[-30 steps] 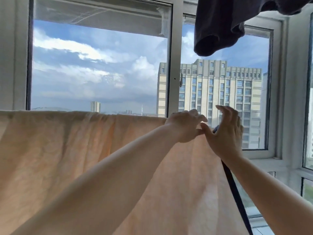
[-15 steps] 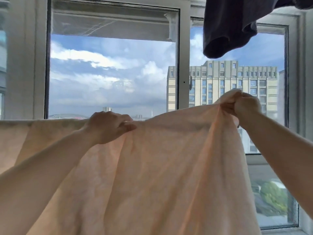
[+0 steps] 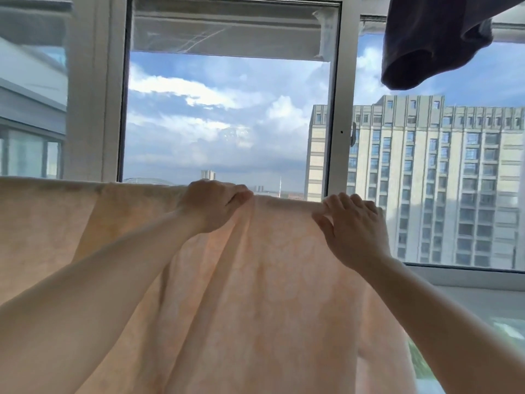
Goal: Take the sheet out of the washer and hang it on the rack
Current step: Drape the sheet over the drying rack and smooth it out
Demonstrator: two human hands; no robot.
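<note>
A pale peach patterned sheet (image 3: pixel 255 294) hangs draped over a rack bar that it hides completely; its top fold runs level across the view. My left hand (image 3: pixel 211 204) grips the top fold near the middle, fingers curled over the cloth. My right hand (image 3: pixel 352 226) lies flat against the sheet just right of it, fingers straight and spread over the top edge, close to the sheet's right end. Folds run down from under the left hand.
Directly behind the sheet stands a white-framed window (image 3: pixel 335 123) with sky and a tall building outside. A dark garment (image 3: pixel 431 44) hangs overhead at the upper right. The window sill (image 3: pixel 468 277) lies at the right.
My right hand let go of the raised bunched corner and came down flat on the top fold. My left hand slid right along the top. The sheet now lies level.
</note>
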